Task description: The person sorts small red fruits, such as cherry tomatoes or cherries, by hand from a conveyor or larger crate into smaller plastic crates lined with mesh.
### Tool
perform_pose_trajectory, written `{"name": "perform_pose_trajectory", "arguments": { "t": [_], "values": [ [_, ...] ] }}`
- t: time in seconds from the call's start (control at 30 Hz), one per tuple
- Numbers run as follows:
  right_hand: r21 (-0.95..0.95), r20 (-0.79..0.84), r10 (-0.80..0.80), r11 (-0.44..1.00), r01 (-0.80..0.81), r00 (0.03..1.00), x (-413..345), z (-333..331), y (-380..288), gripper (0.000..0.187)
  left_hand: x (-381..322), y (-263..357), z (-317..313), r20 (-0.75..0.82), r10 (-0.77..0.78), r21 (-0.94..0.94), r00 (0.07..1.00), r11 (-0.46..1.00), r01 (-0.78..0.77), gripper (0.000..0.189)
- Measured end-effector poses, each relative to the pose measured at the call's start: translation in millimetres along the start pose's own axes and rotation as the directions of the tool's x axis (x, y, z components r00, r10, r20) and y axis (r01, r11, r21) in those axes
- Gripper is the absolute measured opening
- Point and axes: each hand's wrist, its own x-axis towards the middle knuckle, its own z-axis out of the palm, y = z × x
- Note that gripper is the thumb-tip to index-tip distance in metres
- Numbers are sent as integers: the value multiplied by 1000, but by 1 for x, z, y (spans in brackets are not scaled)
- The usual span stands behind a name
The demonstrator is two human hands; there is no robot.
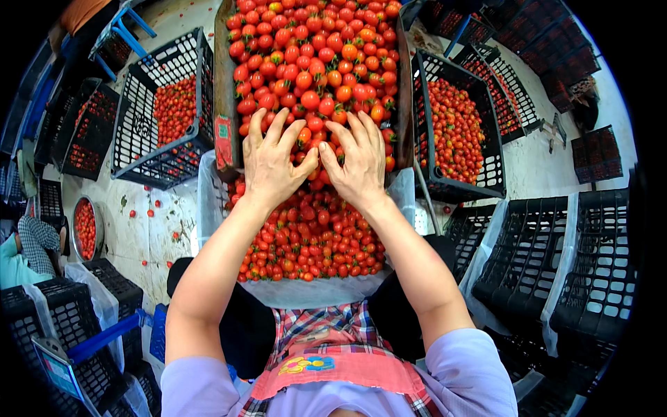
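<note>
Both hands rest on cherry tomatoes (307,57) at the lower end of a wood-sided chute. My left hand (273,156) lies along the chute's left side, fingers spread over the fruit. Beside it on the right, my right hand (359,159) has its fingers spread too, and the two thumbs almost meet. Neither hand grips a tomato that I can see; what lies under the palms is hidden. Below the chute's end stands a container with a pale plastic liner (312,293), holding many more cherry tomatoes (318,234), between my knees.
Black plastic crates with tomatoes stand left (161,156) and right (458,185) of the chute. A metal bowl (100,229) of tomatoes sits on the floor at left. Crates with liners (526,250) stand close by at right, others at lower left. Part of another person (36,245) shows at far left.
</note>
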Motion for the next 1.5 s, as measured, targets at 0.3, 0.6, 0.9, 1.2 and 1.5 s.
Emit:
{"name": "perform_pose_trajectory", "arguments": {
  "t": [0.3,0.6,0.9,1.2,1.5],
  "values": [
    [-103,-19,-154,983,151,988,0,6,11,31,-11,-8,-7,185,125,-344,975,937,-55,35],
    [-16,-74,-147,989,147,986,9,-3,4,23,-47,12,-42,583,167,-255,795,967,-16,31],
    [-15,-88,-109,994,108,990,8,1,1,25,-143,-28,9,539,-146,-346,830,860,376,22],
    [-16,-69,-93,996,92,993,10,-5,-4,23,-108,-8,130,351,-194,-483,916,801,355,32],
    [-60,-28,-75,995,74,997,10,-9,-6,26,-148,112,149,698,-54,-569,714,563,599,42]
  ]
}}
